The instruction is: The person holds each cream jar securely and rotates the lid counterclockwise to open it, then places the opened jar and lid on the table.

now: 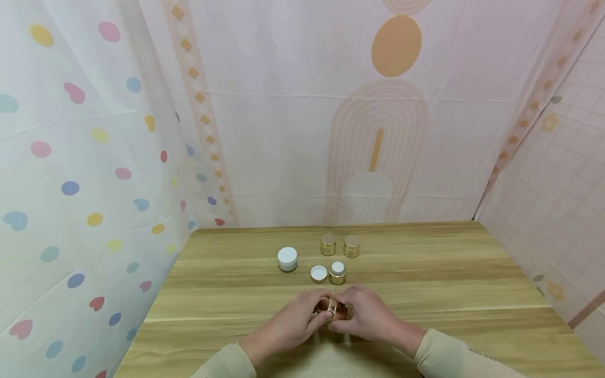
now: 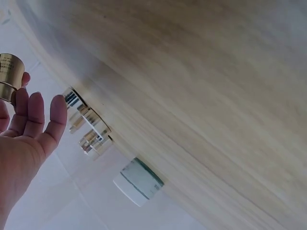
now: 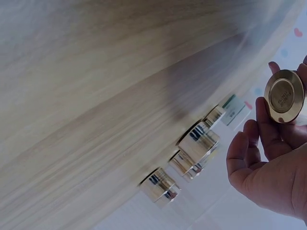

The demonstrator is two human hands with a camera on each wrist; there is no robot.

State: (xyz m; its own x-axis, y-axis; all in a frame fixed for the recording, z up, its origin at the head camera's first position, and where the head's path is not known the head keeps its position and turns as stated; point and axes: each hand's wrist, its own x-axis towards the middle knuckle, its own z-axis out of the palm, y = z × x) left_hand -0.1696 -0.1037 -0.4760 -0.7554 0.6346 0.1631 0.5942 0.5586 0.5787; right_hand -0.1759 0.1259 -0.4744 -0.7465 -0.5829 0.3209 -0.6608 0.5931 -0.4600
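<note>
Both hands meet near the front middle of the table, holding one small gold jar (image 1: 332,306) between them. The left hand (image 1: 295,321) grips it from the left, and the right hand (image 1: 369,317) has its fingers around the other side. Fine lettering shows on the side of the jar (image 2: 11,72) in the left wrist view. Its round base (image 3: 283,97), with stamped marks, faces the camera in the right wrist view. Just beyond the hands, an uncovered gold jar (image 1: 337,276) with a white top stands beside an upturned gold lid (image 1: 319,273) with a white lining.
Two capped gold jars, one on the left (image 1: 328,245) and one on the right (image 1: 352,247), stand farther back. A white-lidded jar (image 1: 287,259) is left of them. The wooden table (image 1: 227,294) ends at patterned curtains (image 1: 274,131) behind and at both sides.
</note>
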